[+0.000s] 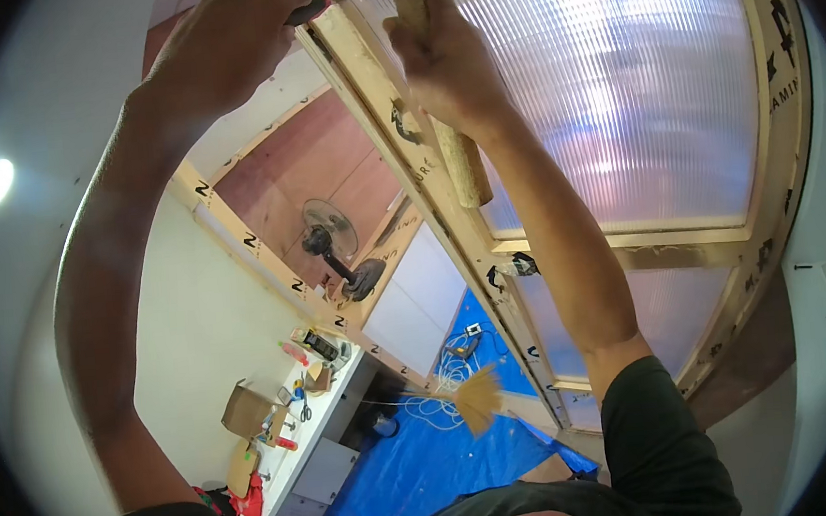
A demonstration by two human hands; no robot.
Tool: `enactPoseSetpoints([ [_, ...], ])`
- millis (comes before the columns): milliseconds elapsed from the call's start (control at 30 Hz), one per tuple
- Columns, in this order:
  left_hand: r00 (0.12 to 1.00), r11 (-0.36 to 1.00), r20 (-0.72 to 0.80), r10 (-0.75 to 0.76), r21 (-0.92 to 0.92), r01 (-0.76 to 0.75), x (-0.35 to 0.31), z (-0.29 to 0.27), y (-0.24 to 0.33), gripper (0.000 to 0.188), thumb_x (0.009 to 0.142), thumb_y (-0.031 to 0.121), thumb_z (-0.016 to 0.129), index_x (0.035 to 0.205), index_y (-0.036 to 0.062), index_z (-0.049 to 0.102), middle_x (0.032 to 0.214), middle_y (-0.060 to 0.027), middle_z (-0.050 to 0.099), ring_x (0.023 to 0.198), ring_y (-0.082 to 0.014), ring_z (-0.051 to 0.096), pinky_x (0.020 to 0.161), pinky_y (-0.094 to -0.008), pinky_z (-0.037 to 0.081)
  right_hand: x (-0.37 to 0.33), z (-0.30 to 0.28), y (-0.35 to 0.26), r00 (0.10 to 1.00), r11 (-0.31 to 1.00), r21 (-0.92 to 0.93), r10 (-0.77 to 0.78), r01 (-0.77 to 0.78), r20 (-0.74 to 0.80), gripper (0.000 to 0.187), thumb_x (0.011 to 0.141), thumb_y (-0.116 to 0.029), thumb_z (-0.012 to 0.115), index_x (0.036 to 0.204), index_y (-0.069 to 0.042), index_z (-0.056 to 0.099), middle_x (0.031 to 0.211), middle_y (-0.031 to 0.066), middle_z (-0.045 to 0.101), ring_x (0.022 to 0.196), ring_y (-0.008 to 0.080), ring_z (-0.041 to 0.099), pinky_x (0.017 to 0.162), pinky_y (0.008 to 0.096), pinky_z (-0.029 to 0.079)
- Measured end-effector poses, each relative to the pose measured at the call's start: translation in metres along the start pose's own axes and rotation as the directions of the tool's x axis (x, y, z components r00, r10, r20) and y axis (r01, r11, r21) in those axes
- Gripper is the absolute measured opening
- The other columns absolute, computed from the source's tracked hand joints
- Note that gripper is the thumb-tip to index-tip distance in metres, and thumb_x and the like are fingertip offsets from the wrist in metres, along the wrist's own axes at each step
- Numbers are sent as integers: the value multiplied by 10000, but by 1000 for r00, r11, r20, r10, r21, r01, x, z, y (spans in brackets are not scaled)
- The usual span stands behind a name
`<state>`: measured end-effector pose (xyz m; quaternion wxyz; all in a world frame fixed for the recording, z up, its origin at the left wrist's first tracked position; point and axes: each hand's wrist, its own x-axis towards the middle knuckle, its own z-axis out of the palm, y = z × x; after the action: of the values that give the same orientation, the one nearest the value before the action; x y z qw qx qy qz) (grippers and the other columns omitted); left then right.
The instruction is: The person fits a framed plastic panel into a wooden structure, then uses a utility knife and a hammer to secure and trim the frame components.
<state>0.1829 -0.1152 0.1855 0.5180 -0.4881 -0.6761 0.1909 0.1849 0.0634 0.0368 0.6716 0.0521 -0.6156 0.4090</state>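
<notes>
Both arms are raised to the top of a wood-framed door with a ribbed translucent panel [612, 77]. My right hand [452, 71] is closed round the wooden handle of a hammer [465, 171]; its dark head is partly cut off by the upper edge. Left of it, my left hand [236, 44] grips a red-and-black handled tool [312, 11], with a short metal part pointing toward the door's frame edge [359, 68]. The tool's exact kind is hard to make out. A metal door handle [520, 265] sits lower on the frame, behind my right forearm.
Beyond the doorway, a black fan [335, 250] is on a wooden ledge. A white counter [288, 462] at lower left carries an open cardboard box [249, 412], scissors [305, 412] and bottles. Blue tarp [401, 472] covers the floor, with a broom [478, 400] and coiled white cable [430, 412].
</notes>
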Motion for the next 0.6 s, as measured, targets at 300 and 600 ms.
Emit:
enactPoseSetpoints([
  [300, 996, 997, -54, 65, -26, -67, 0, 2, -4, 280, 971, 140, 690, 1239, 58, 683, 1024, -188, 735, 986, -374, 725, 875, -500, 562, 4, 2, 2, 999, 998, -34, -45, 45, -4, 304, 1024, -275, 622, 1179, -35, 520, 961, 235, 725, 874, 444, 717, 799, 484, 556],
  [600, 991, 991, 96, -91, 108, 81, 3, -15, 7, 162, 988, 107, 576, 1032, 38, 717, 767, -182, 696, 768, -351, 728, 789, -512, 570, 1, -3, -8, 997, 997, -14, -72, 72, 9, 305, 1026, -240, 612, 1230, -36, 514, 951, 245, 716, 882, 470, 709, 772, 513, 549],
])
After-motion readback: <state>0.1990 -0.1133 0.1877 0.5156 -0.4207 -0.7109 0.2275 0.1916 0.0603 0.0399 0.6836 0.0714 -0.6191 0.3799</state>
